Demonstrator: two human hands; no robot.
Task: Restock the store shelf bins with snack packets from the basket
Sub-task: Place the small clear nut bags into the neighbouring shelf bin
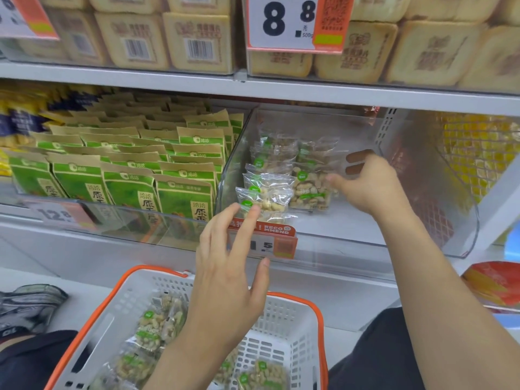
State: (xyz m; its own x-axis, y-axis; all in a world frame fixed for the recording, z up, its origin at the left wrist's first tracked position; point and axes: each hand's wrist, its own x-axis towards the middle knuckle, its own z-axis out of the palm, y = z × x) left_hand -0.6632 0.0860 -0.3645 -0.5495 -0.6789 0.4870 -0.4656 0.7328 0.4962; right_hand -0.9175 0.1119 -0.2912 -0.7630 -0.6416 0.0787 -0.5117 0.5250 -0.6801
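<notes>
Several clear snack packets (268, 194) with green round labels lie stacked at the left of a clear shelf bin (365, 237). My left hand (230, 266) hovers in front of the bin with straight fingers, its fingertips touching the front packet. My right hand (371, 184) reaches into the bin, fingers spread beside a packet of nuts (309, 192) and holding nothing I can see. Below, the white basket with orange rim (281, 313) holds several more such packets (157, 325), partly hidden by my left forearm.
The neighbouring bin on the left is full of green and brown pouches (129, 175). Beige boxed cakes (197, 40) fill the shelf above, behind a price tag (289, 21). A mesh-fronted bin of yellow goods (478, 153) is on the right. A shoe (31, 305) is on the floor.
</notes>
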